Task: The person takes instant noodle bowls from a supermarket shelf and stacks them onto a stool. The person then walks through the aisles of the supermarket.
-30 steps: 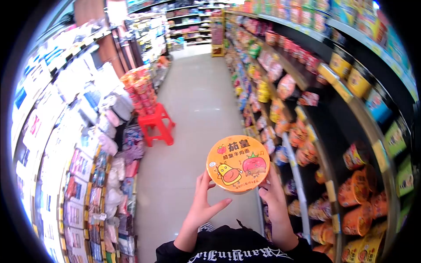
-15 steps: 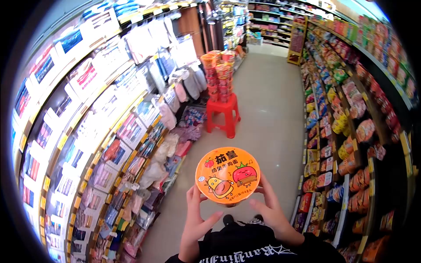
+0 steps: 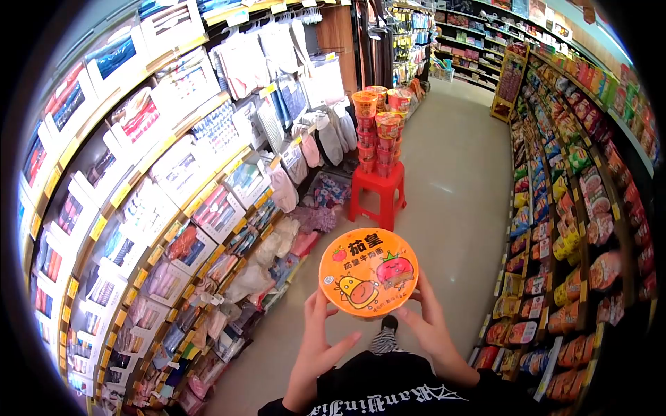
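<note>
An orange round noodle tub (image 3: 369, 273) is held upright in front of my chest, its printed lid facing up toward me. My left hand (image 3: 320, 347) grips its left side, with the thumb apart from the lid and the fingertips hidden beneath the rim. On the right side, my right hand (image 3: 429, 324) holds the tub, fingers partly hidden behind it. Beyond the tub stands a red stool (image 3: 377, 194) bearing stacked red and orange noodle cups (image 3: 378, 132).
Shelves of packaged clothing and socks (image 3: 208, 201) line the left side. Shelves of bagged and cupped noodles (image 3: 569, 243) run along the right. A tiled aisle floor (image 3: 454, 180) lies between them, with a yellow display stand (image 3: 510, 82) farther back.
The view has swung left, so the stool and cup stacks sit farther right and more clothing shelves show. Both hands keep holding the tub. A striped trouser leg and shoe now show below it.
</note>
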### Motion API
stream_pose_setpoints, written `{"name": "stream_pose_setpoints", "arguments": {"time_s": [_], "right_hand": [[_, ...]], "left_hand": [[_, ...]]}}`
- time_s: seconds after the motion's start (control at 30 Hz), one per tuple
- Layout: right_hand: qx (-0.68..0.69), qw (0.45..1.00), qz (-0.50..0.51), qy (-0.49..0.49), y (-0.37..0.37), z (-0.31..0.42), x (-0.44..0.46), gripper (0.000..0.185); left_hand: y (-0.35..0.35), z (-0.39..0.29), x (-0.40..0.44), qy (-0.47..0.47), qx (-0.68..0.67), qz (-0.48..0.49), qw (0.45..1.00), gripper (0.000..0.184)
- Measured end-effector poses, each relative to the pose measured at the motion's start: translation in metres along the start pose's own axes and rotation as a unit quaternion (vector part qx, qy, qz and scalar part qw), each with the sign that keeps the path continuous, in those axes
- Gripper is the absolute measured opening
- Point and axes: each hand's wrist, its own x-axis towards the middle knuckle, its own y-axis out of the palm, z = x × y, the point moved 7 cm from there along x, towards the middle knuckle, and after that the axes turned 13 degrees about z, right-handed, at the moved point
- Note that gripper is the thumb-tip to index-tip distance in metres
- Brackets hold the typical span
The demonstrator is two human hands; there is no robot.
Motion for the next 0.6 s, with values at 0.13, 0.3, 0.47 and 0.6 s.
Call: {"name": "stream_pose_setpoints", "arguments": {"time_s": [0.13, 0.3, 0.47, 0.6], "right_hand": [[0.028, 0.999, -0.01, -0.02, -0.049, -0.006, 0.049, 0.074], [-0.022, 0.998, -0.011, -0.063, -0.11, -0.006, 0.099, 0.073], [-0.014, 1.0, -0.019, -0.011, -0.149, -0.041, 0.12, 0.071], [0.013, 0.998, -0.047, 0.045, -0.171, -0.064, 0.131, 0.069]], "left_hand": [[0.005, -0.012, 0.067, 0.029, 0.011, 0.011, 0.999, 0.092], [0.021, -0.002, 0.143, 0.038, -0.01, 0.011, 0.999, 0.091], [0.04, 0.031, 0.191, 0.009, -0.059, 0.036, 0.998, 0.091], [0.052, 0.047, 0.222, -0.015, -0.069, 0.06, 0.996, 0.09]]}}
